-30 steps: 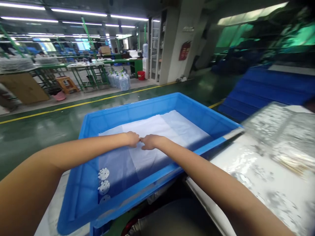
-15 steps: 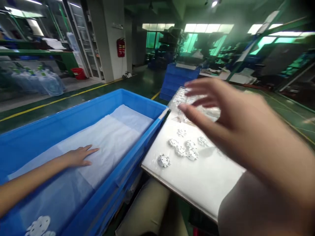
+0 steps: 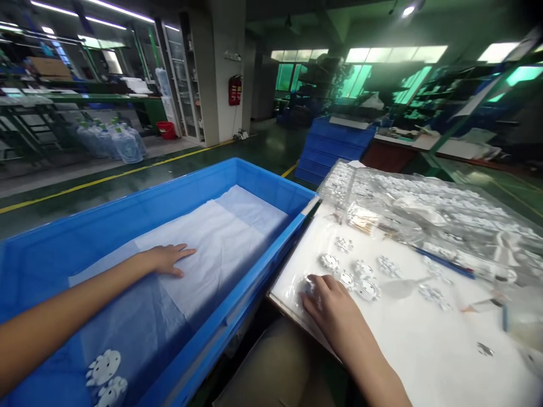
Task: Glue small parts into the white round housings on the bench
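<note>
My left hand (image 3: pixel 167 260) lies with fingers spread on a white sheet (image 3: pixel 220 237) inside a blue plastic bin (image 3: pixel 275 183). Two white, round, knobby-edged pieces (image 3: pixel 106 366) with small holes lie in the bin's near left corner. On the white board (image 3: pixel 407 345) to the right, my right hand (image 3: pixel 333 302) has its fingertips closed around a small silvery-white piece (image 3: pixel 309 285), mostly covered by the fingers. Just beyond that hand sit several similar gear-edged pieces (image 3: pixel 368 288).
Clear plastic bags (image 3: pixel 449 198) of white pieces cover the board's far side. Cotton-tipped sticks (image 3: pixel 362 219), a blue pen-like stick (image 3: pixel 445 263) and a small silvery piece (image 3: pixel 485 349) also lie on the board. Stacked blue crates (image 3: pixel 333 150) stand behind.
My right hand has come down from above the board onto the nearest piece and closed around it. My left hand still rests on the sheet. The view has swung left.
</note>
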`<state>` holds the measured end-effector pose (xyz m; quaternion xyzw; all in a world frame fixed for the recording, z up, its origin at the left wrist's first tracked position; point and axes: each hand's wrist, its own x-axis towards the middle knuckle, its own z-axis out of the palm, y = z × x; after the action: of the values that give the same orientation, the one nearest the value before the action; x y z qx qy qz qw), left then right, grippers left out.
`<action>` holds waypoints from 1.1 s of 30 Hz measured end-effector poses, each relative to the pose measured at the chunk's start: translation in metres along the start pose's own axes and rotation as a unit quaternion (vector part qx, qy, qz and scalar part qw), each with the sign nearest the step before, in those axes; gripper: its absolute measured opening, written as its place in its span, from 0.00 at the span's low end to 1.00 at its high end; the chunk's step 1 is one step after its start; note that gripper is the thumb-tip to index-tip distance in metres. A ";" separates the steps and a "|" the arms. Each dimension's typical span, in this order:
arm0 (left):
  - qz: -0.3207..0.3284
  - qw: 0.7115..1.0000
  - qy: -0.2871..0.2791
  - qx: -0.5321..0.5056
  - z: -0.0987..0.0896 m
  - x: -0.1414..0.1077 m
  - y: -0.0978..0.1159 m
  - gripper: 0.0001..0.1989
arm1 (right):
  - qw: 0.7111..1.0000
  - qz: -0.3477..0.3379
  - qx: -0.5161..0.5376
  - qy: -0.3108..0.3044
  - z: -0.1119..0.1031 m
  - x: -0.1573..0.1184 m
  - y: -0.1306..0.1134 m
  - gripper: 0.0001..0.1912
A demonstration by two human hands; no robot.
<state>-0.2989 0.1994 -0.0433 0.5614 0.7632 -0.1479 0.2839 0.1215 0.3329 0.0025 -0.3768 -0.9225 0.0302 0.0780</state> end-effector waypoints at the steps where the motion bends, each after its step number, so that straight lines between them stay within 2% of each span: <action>1: 0.006 1.000 0.015 -0.017 -0.009 -0.005 0.002 0.44 | 0.999 -0.009 0.018 0.027 0.002 0.000 0.004 0.12; 3: 0.025 0.997 0.056 -0.057 -0.031 -0.019 0.008 0.42 | 0.994 -0.018 0.050 0.093 -0.002 0.003 0.005 0.14; 5: 0.048 0.988 0.099 -0.109 -0.053 -0.037 0.016 0.38 | 0.983 -0.026 0.080 0.160 -0.016 0.012 -0.003 0.16; 7: 0.061 0.976 0.126 -0.164 -0.072 -0.055 0.026 0.34 | 0.970 -0.054 0.104 0.211 -0.037 0.027 -0.023 0.20; 9: 0.106 0.955 0.123 -0.247 -0.083 -0.072 0.038 0.29 | 0.954 -0.129 0.125 0.239 -0.056 0.048 -0.052 0.23; 11: 0.211 0.881 0.080 -0.416 -0.088 -0.084 0.051 0.27 | 0.933 -0.231 0.132 0.241 -0.066 0.072 -0.086 0.25; 13: 0.282 0.810 0.047 -0.512 -0.086 -0.092 0.064 0.26 | 0.914 -0.321 0.122 0.218 -0.065 0.095 -0.120 0.26; 14: 0.290 0.792 0.056 -0.534 -0.085 -0.094 0.068 0.25 | 0.908 -0.352 0.110 0.201 -0.061 0.105 -0.136 0.25; 15: 0.278 0.787 0.080 -0.544 -0.083 -0.094 0.071 0.23 | 0.905 -0.370 0.096 0.187 -0.055 0.114 -0.151 0.24; 18: 0.193 0.799 0.169 -0.544 -0.079 -0.087 0.065 0.14 | 0.907 -0.380 0.044 0.176 -0.034 0.136 -0.186 0.19; 21: 0.132 0.823 0.177 -0.524 -0.077 -0.078 0.041 0.10 | 0.905 -0.395 0.019 0.158 -0.015 0.150 -0.206 0.19; 24: 0.066 0.868 0.131 -0.474 -0.074 -0.072 0.006 0.13 | 0.923 -0.378 0.023 0.063 -0.001 0.161 -0.211 0.17; 27: -0.024 0.922 0.038 -0.383 -0.063 -0.064 -0.026 0.15 | 0.945 -0.322 0.022 -0.043 0.008 0.170 -0.203 0.12; 29: -0.074 0.944 -0.043 -0.318 -0.050 -0.054 -0.040 0.12 | 0.950 -0.304 0.017 -0.074 0.012 0.174 -0.198 0.10; 31: -0.106 0.952 -0.101 -0.268 -0.034 -0.044 -0.047 0.09 | 0.950 -0.301 0.011 -0.083 0.015 0.176 -0.196 0.11; 33: -0.119 0.960 -0.101 -0.232 -0.017 -0.034 -0.048 0.10 | 0.950 -0.300 0.000 -0.090 0.018 0.177 -0.198 0.12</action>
<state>-0.3415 0.1665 -0.0142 0.3674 0.8051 -0.0558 0.4622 -0.1432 0.3155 0.0293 -0.0780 -0.9962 0.0387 0.0000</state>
